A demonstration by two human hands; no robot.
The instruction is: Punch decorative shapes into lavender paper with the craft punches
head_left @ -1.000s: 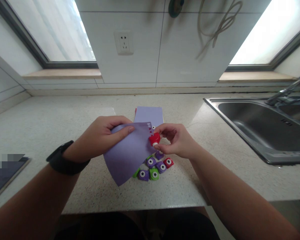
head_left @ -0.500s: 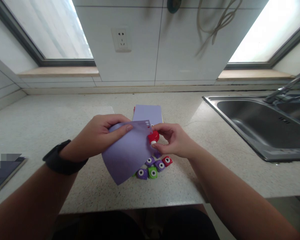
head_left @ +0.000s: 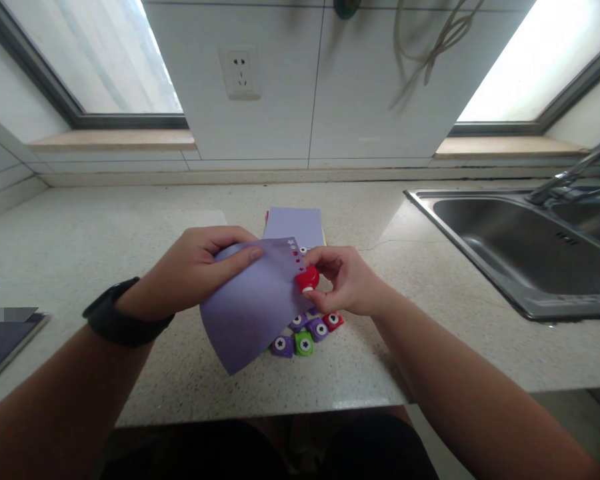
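My left hand (head_left: 200, 270) holds a lilac sheet of paper (head_left: 253, 303) above the counter, thumb on top near its upper edge. A row of small punched holes runs along the sheet's right edge. My right hand (head_left: 347, 280) pinches a small red paper punch (head_left: 307, 279) that is clamped on that edge, just below the holes. Under the sheet, several small punches lie on the counter: purple ones (head_left: 281, 345), a green one (head_left: 304, 344) and a red one (head_left: 333, 321). A black watch sits on my left wrist.
A stack of lilac paper (head_left: 295, 227) lies on the speckled counter (head_left: 105, 233) behind my hands. A steel sink (head_left: 520, 247) with a tap is at the right. A dark flat item (head_left: 5, 340) lies at the left edge. Wall socket (head_left: 240, 72) above.
The red punch has slid a little down along the sheet's right edge, leaving more holes above it. Both hands stay in nearly the same place.
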